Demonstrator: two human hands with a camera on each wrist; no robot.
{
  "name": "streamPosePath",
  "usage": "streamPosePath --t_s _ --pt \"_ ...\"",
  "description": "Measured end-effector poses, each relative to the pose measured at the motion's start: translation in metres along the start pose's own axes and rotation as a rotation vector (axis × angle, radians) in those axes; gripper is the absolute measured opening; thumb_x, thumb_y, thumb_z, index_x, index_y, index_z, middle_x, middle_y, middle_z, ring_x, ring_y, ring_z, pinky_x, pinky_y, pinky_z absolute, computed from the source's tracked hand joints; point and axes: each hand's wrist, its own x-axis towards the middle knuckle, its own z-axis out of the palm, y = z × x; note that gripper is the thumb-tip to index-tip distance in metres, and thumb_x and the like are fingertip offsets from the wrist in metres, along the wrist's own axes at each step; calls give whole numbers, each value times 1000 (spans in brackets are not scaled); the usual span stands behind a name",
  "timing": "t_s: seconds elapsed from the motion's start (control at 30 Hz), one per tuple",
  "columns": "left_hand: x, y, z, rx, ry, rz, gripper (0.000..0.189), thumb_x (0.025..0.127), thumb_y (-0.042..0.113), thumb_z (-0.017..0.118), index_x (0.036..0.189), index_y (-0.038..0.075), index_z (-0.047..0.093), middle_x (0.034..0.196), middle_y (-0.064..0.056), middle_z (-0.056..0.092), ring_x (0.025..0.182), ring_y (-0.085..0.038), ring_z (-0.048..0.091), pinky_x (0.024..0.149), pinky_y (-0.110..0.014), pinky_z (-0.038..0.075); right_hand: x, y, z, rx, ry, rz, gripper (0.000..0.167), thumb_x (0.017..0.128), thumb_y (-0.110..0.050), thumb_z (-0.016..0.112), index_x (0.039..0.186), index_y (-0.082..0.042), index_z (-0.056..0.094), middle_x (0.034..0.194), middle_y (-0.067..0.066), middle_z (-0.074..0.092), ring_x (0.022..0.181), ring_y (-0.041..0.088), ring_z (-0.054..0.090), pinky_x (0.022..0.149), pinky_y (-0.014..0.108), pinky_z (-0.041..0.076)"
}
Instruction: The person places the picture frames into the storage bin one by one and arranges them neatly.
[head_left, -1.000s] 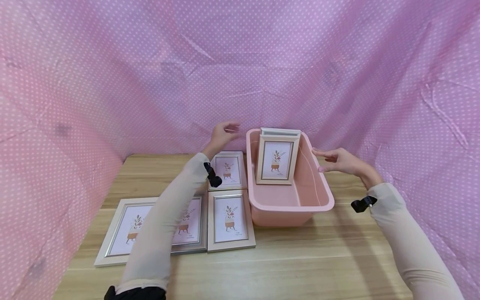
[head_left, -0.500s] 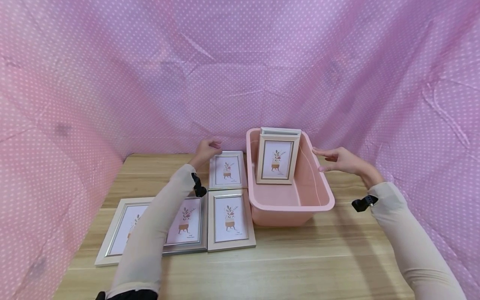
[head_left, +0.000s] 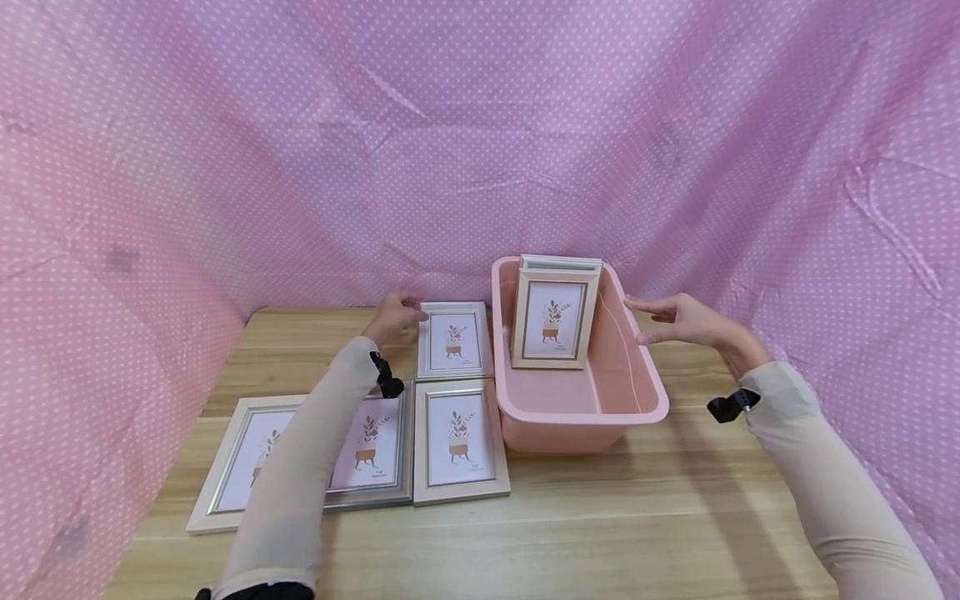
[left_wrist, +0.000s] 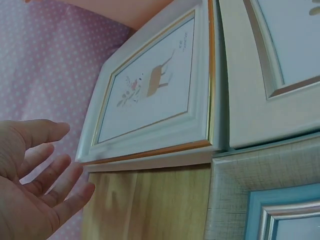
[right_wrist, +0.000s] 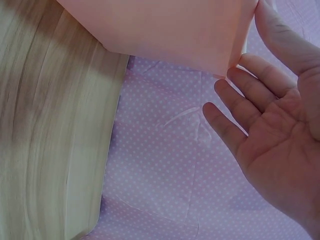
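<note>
We've got the pink tub point(head_left: 562, 437) as our landmark, sides as per head view. Our L hand point(head_left: 396, 318) is left of it, by the far-left corner of the flat white frame point(head_left: 453, 340), which lies just left of the tub. Fingers there: loosely bent, spread w/ gaps b/w them, nothing in the grip; we can't tell if any tip touches the frame. Our R hand point(head_left: 686, 322) is at the tub's right rim, index & thumb tips against it, thumb well apart, other fingers relaxed and slightly fanned, no pinch.

In the tub, toward its far end, the beige frame point(head_left: 555, 321) stands tilted back, w/ white framing point(head_left: 562, 262) showing behind its top edge; count there unclear.

Near-left of the tub: cream frame point(head_left: 460, 442), flat, edge to edge (or nearly) w/ the flat white one. Further left: silver-grey frame point(head_left: 375, 450), then a big off-white frame point(head_left: 236, 467), both partly under our L sleeve point(head_left: 288, 475) in view. Prints = potted plants. Wood table point(head_left: 637, 517) under the tub; pink dotted cloth point(head_left: 480, 150) behind it & both sides.
</note>
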Motion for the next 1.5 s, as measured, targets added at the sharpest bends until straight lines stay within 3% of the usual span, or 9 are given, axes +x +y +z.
streamPosePath --t_s 0.23,0.47,0.57,0.73,0.87,1.03,1.13,1.27,1.5 --pt "3 -10 2 -44 -6 -33 57 92 1 68 145 -6 48 141 -25 54 118 -33 57 105 -45 54 0 0 0 13 -7 -5 68 86 -11 81 145 2 51 156 22 40 142 45 39 117 55 34" --pt "10 -21 5 -183 -21 -134 62 93 -2 67 150 -5 42 151 -23 49 132 -35 55 106 -45 55 1 1 0 23 -11 26 69 87 -14 81 147 0 50 158 20 38 141 49 41 117 56 33" --pt "12 -23 6 -196 -15 -151 60 92 -3 67 147 -6 45 150 -23 51 125 -31 58 102 -42 57 1 2 1 27 -6 19 69 87 -13 81 147 0 50 157 19 39 141 46 42 117 53 34" --pt "12 -26 7 -184 -9 -169 49 90 -3 70 137 -7 54 133 -18 57 101 -19 59 92 -35 62 1 5 3 24 -3 10 68 86 -13 81 146 0 51 157 18 40 142 43 42 116 51 35" --pt "12 -26 8 -201 -11 -172 50 89 -4 71 137 -6 55 133 -18 59 102 -20 61 93 -36 62 1 5 3 17 1 0 68 86 -13 81 146 0 51 156 19 40 142 42 41 115 51 35" --pt "12 -26 10 -184 6 -166 52 89 -1 74 137 -4 56 139 -21 59 116 -29 61 100 -42 58 1 6 4 15 15 -31 67 86 -11 81 145 2 52 155 21 42 142 22 45 114 48 39" --pt "12 -27 11 -161 26 -159 54 88 1 76 138 -2 57 139 -21 59 121 -32 61 101 -42 57 1 6 4 33 20 -45 66 86 -11 81 144 3 52 154 22 42 139 7 46 114 34 43" --pt "15 -30 13 -120 56 -141 56 87 1 78 138 -1 57 139 -20 60 121 -32 60 100 -39 58 1 7 5 48 20 -50 66 86 -11 81 144 4 52 153 23 42 139 6 45 108 14 43" --pt "17 -35 15 -128 74 -123 55 87 0 77 139 -1 58 140 -20 61 118 -27 61 95 -30 58 2 9 4 50 27 -56 67 86 -10 81 144 4 52 153 23 41 126 -14 44 106 9 41"
